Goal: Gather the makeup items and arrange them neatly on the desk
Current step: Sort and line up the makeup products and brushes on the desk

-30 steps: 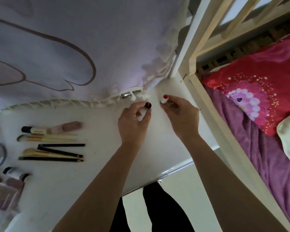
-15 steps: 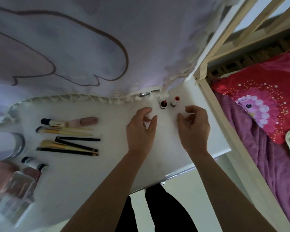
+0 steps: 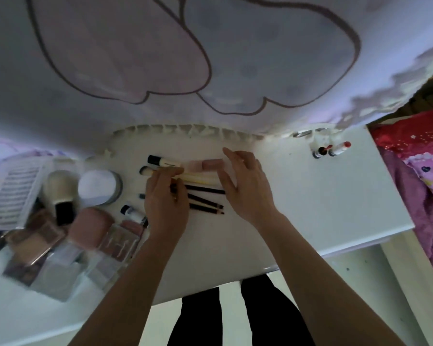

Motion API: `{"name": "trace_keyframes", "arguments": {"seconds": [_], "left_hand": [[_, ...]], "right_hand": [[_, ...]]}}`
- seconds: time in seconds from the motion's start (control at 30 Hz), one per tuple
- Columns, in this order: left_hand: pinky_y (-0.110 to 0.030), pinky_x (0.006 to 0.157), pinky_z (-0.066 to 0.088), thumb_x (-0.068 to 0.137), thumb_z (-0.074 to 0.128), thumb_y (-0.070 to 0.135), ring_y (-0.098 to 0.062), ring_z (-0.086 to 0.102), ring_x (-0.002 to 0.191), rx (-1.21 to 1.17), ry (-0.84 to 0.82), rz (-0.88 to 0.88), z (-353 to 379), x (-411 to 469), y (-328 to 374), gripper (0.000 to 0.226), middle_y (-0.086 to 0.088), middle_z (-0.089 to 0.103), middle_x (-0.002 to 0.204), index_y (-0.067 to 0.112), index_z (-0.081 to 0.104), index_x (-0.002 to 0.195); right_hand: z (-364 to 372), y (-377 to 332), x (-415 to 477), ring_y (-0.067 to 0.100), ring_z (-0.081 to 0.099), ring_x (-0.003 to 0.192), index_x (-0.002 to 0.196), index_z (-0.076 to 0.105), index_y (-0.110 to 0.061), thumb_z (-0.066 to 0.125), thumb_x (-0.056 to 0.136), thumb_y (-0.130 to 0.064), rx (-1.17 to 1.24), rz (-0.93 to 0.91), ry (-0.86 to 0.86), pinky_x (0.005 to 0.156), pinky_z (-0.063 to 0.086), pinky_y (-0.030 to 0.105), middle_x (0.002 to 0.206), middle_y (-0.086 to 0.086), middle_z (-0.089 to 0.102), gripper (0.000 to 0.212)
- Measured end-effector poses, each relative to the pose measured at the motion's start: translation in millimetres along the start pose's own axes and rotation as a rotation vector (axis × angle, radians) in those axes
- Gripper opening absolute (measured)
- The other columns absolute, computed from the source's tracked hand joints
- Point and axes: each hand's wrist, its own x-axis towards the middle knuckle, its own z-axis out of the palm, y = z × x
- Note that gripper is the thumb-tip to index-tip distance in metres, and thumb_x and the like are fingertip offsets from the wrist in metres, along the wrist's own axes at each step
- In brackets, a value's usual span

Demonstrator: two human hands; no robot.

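free: desk right-centre | blocked: palettes left, lipsticks far-right corner

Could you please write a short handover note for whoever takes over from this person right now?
Left hand: lies over the brushes and black pencils; grip unclear.
Right hand: open, at their right ends.
Done: two lipsticks stand side by side at the desk's back right; brushes and pencils lie in rows.
Left to do: square up those rows; sort the jumbled palettes and powder jar at the left.
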Motion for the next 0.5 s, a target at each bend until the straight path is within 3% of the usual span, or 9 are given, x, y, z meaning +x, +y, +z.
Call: {"name": "trace_keyframes", "arguments": {"seconds": [0.1,0.23,0.3,0.37,0.43,0.5], "left_hand": [[-0.031,0.073,0.048,0.095,0.052,0.007,-0.03,0.06,0.085,-0.073,-0.026,-0.026,-12,7,-9,0.021,0.003,0.056,0.104,0.011,0.063,0.111],[-0.021,0.072,0.044,0.101,0.048,0.022,-0.019,0.059,0.084,-0.182,-0.052,-0.176,-17,12,-5,0.024,-0.001,0.06,0.108,0.017,0.058,0.122],[-0.009,0.074,0.039,0.103,0.043,0.031,-0.004,0.056,0.089,-0.235,-0.118,-0.23,-23,16,6,0.03,0.005,0.06,0.108,0.019,0.054,0.129],[-0.006,0.074,0.039,0.104,0.038,0.035,0.004,0.056,0.089,-0.293,-0.212,-0.198,-33,22,19,0.032,0.013,0.06,0.102,0.021,0.053,0.129],[-0.008,0.066,0.04,0.106,0.036,0.031,0.003,0.057,0.078,-0.33,-0.302,-0.118,-47,29,31,0.027,0.012,0.062,0.089,0.019,0.058,0.115],[-0.018,0.059,0.041,0.106,0.037,0.029,-0.008,0.055,0.067,-0.354,-0.335,-0.072,-59,33,45,0.029,-0.001,0.061,0.078,0.012,0.058,0.093]], "right_hand": [[6,-9,7,0.029,0.053,0.101,0.133,0.058,-0.021,0.049,0.098,-0.044,-0.148,0.001,-0.057,0.085,0.049,0.041,0.123,0.008,0.053,0.043],[-2,-15,4,0.022,0.052,0.097,0.121,0.064,-0.024,0.049,0.099,-0.047,-0.074,0.112,-0.098,0.086,0.045,0.034,0.111,0.001,0.059,0.036],[-10,-25,-4,0.016,0.052,0.098,0.122,0.063,-0.026,0.049,0.1,-0.044,0.058,0.151,-0.143,0.085,0.045,0.03,0.11,-0.006,0.061,0.032],[-23,-40,-12,0.008,0.055,0.098,0.121,0.061,-0.026,0.05,0.101,-0.042,0.228,0.196,-0.231,0.082,0.045,0.024,0.107,-0.012,0.064,0.028],[-38,-61,-20,0.001,0.06,0.095,0.118,0.06,-0.025,0.052,0.1,-0.041,0.427,0.277,-0.296,0.079,0.047,0.021,0.103,-0.012,0.068,0.025],[-51,-85,-26,0.005,0.064,0.081,0.112,0.06,-0.019,0.054,0.1,-0.042,0.733,0.415,-0.265,0.073,0.05,0.022,0.09,-0.005,0.07,0.026]]}}
